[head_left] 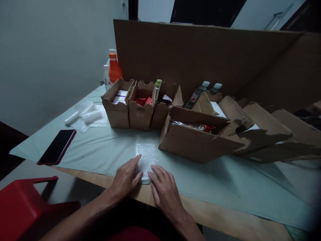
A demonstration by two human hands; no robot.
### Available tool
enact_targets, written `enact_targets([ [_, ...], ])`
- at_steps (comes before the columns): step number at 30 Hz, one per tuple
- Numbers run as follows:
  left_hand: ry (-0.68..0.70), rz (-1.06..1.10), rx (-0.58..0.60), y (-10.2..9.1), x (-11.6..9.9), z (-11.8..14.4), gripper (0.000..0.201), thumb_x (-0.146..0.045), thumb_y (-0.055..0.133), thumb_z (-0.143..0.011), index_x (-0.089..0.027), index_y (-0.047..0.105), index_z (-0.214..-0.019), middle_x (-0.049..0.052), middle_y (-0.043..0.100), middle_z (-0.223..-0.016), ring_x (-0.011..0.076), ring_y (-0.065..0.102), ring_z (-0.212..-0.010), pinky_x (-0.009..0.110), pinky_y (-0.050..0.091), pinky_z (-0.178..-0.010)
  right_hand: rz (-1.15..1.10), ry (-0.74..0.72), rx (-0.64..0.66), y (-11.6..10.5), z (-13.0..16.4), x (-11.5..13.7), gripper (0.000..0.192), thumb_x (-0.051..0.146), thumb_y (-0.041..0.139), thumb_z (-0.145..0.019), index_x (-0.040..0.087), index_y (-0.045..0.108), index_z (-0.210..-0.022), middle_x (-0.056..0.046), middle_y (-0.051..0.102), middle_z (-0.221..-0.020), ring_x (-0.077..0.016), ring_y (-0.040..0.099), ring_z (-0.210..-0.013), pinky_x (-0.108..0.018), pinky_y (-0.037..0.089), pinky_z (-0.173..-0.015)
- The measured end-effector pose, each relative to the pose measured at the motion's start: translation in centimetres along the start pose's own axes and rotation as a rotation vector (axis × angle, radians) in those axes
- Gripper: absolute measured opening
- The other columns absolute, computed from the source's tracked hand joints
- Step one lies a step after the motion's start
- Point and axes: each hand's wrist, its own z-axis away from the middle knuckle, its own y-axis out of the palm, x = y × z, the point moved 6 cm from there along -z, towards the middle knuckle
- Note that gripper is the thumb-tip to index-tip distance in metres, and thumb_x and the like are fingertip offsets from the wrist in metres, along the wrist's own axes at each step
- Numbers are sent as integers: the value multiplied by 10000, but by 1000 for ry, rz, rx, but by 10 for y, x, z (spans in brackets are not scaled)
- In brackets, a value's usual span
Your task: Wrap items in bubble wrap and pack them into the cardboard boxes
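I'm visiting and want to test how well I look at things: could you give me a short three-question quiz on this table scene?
1. True or false: both hands, left hand and right hand, rest on the small clear bubble-wrap sheet.
2. What lies at the table's left edge? A) a black phone in a red case B) a pair of scissors C) a mug
3. What colour is the cap of the plastic bottle behind the small open cardboard boxes?

Key: 1 true; 2 A; 3 orange.
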Motion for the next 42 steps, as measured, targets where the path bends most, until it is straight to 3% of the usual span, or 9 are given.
enact_targets([
  [4, 208, -44, -67, -11, -13, 15, 597, -264, 656, -860, -214, 464, -1423, 153, 586, -1340, 294, 572, -1211, 461, 506, -1010, -2, -32, -23, 7, -7, -5, 328, 55, 523, -906, 211, 664, -1158, -89, 714, -1218, -255, 607, -1170, -436, 448, -962],
  [8, 350, -81, -53, -17, -23, 26, 446, -136, 607, -862, -229, 570, -1296, 132, 575, -1379, 304, 493, -1298, 496, 453, -1058, -122, -6, -16, -3, -10, -1, 267, 79, 483, -949, 208, 673, -1084, -67, 751, -1035, -215, 651, -983, -394, 442, -907],
  [12, 299, -56, -76, -22, -25, 23, 267, -81, 568, -832, -217, 670, -1038, 116, 556, -1409, 329, 453, -1324, 522, 422, -1053, -260, 98, 60, -8, -17, -1, 209, 131, 499, -969, 210, 689, -1006, -37, 751, -913, -182, 650, -840, -349, 448, -829],
  [17, 122, 12, -3, -13, -11, 6, 225, -164, 570, -890, -186, 661, -1096, 68, 691, -907, 233, 612, -863, 400, 499, -812, -303, 175, 29, -4, -22, -11, 209, 166, 510, -973, 204, 675, -1095, -47, 765, -1012, -182, 683, -896, -331, 476, -829],
  [22, 104, -124, -66, -6, -5, -7, 390, -176, 582, -894, -176, 578, -1284, 98, 678, -1053, 259, 614, -943, 419, 497, -846, -59, 88, -154, -12, -14, -5, 242, 188, 521, -967, 199, 656, -1168, -113, 700, -1168, -248, 618, -1080, -407, 445, -920],
  [28, 262, -74, -94, -15, -12, 3, 355, -242, 645, -880, -200, 602, -1231, 139, 606, -1262, 293, 564, -1152, 454, 471, -974, -74, 62, -52, -5, -13, -6, 239, 169, 532, -958, 210, 657, -1157, -86, 730, -1122, -245, 622, -1082, -427, 422, -958],
  [34, 326, 40, 3, -18, -13, 3, 290, -81, 521, -890, -206, 651, -1117, 73, 716, -993, 233, 614, -1009, 416, 480, -927, -185, 129, -42, -2, -14, -13, 212, 220, 491, -995, 228, 676, -1098, -73, 748, -1018, -222, 657, -972, -399, 457, -897],
  [37, 307, -11, -32, -14, -11, -10, 269, -102, 501, -909, -191, 659, -1108, 65, 710, -884, 221, 621, -867, 393, 492, -830, -79, 122, -98, -7, -13, -11, 244, 235, 502, -990, 208, 646, -1185, -111, 710, -1154, -255, 614, -1085, -422, 440, -929],
  [42, 203, -121, -76, -6, -4, -30, 226, -200, 516, -954, -154, 663, -1119, 92, 708, -935, 243, 627, -868, 405, 502, -821, 58, 84, -60, -4, -19, -8, 277, 194, 572, -942, 197, 632, -1212, -118, 675, -1226, -283, 557, -1157, -461, 395, -991],
])
